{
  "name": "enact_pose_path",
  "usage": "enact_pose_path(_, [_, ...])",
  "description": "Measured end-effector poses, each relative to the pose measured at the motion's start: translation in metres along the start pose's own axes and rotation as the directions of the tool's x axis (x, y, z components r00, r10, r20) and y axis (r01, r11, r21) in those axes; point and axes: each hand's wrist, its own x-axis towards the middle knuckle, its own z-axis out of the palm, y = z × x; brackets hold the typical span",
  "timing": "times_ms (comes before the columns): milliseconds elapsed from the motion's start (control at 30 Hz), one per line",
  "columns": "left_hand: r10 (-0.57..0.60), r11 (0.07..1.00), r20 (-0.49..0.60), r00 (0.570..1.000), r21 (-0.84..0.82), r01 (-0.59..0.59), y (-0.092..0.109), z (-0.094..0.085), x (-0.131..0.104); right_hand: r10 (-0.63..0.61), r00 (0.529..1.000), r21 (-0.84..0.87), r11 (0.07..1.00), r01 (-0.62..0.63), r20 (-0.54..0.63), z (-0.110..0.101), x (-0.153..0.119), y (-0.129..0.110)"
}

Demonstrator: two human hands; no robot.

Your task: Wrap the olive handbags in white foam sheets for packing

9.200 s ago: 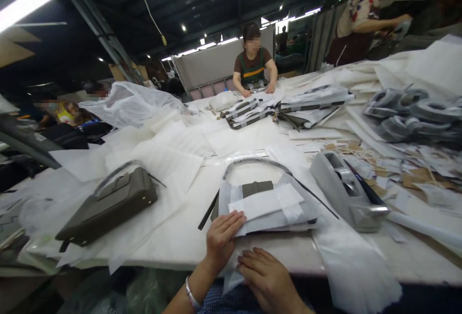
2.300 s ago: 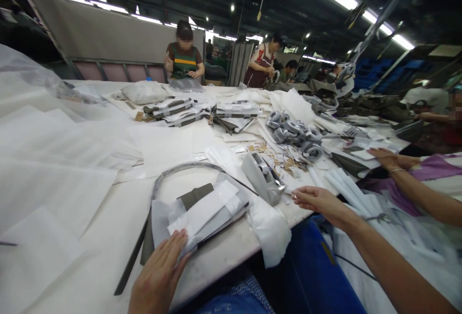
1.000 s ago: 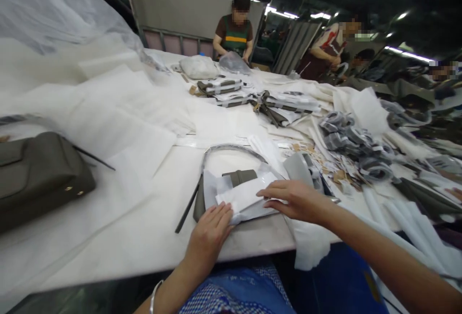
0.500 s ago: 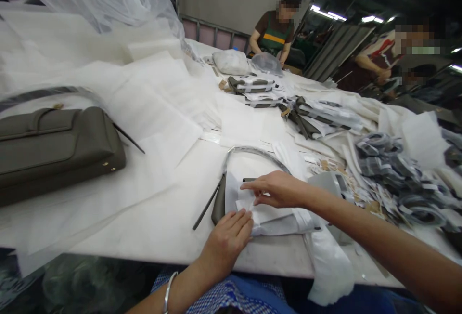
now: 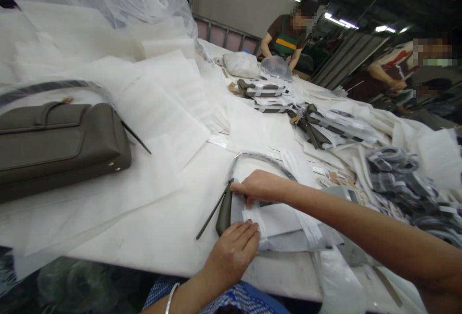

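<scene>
A grey-brown handbag (image 5: 224, 213), partly covered by white wrapping sheets (image 5: 279, 220), lies on the table in front of me. Its arched handle (image 5: 265, 156) is covered in clear plastic, and a thin dark strap (image 5: 209, 217) sticks out to the left. My left hand (image 5: 236, 246) rests flat on the bag's near left part, pressing the sheet with fingers stretched out. At the upper left corner, below the handle, my right hand (image 5: 262, 186) has its fingers bent and closed at the bag's edge. What lies between those fingers is hidden.
Another grey-brown handbag (image 5: 65, 145) stands at left on white foam sheets (image 5: 159, 97). Wrapped bags (image 5: 263, 90) lie farther back. Coiled plastic-covered straps (image 5: 397, 174) are heaped at right. Across the table a co-worker (image 5: 287, 39) handles a clear bag; another person (image 5: 391, 71) stands at far right.
My right hand has moved left from the middle of the sheets to the bag's upper left corner, and its fingers have closed. My left hand stays on the sheet. The view has shifted slightly.
</scene>
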Motion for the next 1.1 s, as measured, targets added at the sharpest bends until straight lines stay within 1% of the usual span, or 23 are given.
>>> enact_pose_path(133, [0.001,1.0,-0.013,1.0,0.002,-0.001,-0.002,0.002,-0.001,-0.029,1.0,-0.03,0.999,0.029,0.006,0.003,0.007,0.006])
enact_pose_path(333, [-0.003,1.0,-0.023,1.0,-0.003,0.003,-0.001,0.004,-0.004,-0.108,0.992,-0.061,0.992,0.111,0.062,-0.002,0.012,0.012])
enact_pose_path(433, [-0.011,1.0,-0.031,0.999,-0.001,0.011,0.0,0.005,-0.004,-0.123,0.988,-0.079,0.988,0.131,0.097,-0.003,0.013,0.015])
enact_pose_path(500, [-0.013,1.0,-0.034,0.999,-0.001,0.013,0.0,0.005,-0.004,-0.128,0.987,-0.081,0.987,0.137,0.1,0.0,0.015,0.019])
enact_pose_path(567, [-0.012,1.0,-0.034,0.999,-0.002,0.012,0.0,0.005,-0.004,-0.134,0.988,-0.055,0.989,0.139,0.079,0.004,0.019,0.025])
enact_pose_path(767, [-0.018,1.0,-0.019,1.0,-0.006,0.018,-0.001,0.008,-0.007,-0.1,0.995,0.028,0.995,0.1,-0.008,0.013,0.026,0.044])
enact_pose_path(933, [-0.01,1.0,0.017,1.0,-0.003,0.01,-0.002,0.007,-0.009,-0.087,0.993,0.115,0.989,0.097,-0.082,0.015,0.025,0.05])
enact_pose_path(1100, [-0.019,1.0,0.05,0.999,-0.006,0.019,0.0,0.004,-0.008,-0.024,0.98,0.224,0.972,0.07,-0.2,0.023,0.02,0.054])
